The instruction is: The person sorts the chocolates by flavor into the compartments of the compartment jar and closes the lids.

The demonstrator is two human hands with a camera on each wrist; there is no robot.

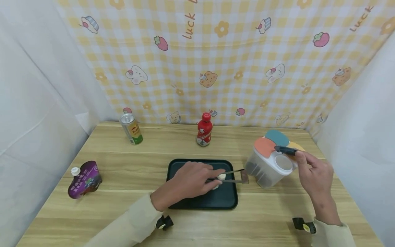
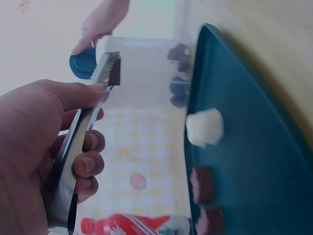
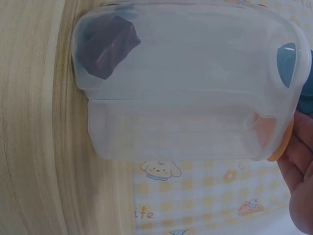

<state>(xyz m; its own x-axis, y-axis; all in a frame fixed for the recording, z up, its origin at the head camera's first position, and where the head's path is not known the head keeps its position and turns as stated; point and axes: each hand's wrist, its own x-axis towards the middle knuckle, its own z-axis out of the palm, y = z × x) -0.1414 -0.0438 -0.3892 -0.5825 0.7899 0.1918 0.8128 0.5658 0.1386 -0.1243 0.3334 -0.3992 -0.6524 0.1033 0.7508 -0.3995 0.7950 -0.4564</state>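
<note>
Well, in the head view your left hand [image 1: 192, 179] reaches over the tray [image 1: 220, 200], thumb and fingers wrapped round the tongs [image 1: 231, 181], whose tips seem to pinch a brown block [image 1: 244, 176] just beside the box [image 1: 268, 175]. Your right hand [image 1: 316, 175] pinches the dark lid [image 1: 285, 150], raised clear of the round opening [image 1: 284, 162]. If that pinch slackens, the lid could drop back over the opening; pull too hard and the box could tip, since no hand steadies its body. The white piece [image 1: 221, 176] on the tray shows between the arms of the tongs, so a low sweep might knock it.

In the left wrist view, the serrated tips appear to have the block by their very ends. Ease your fingers, or bump the box's wall, and it could slip onto the bench [image 1: 262, 219]. Two more blocks [image 2: 203, 185] lie near the tray's edge.

In the right wrist view, another block [image 3: 107, 49] rests at the bottom of the box; the tongs are out of sight there, so a bad angle could go unnoticed.
</note>
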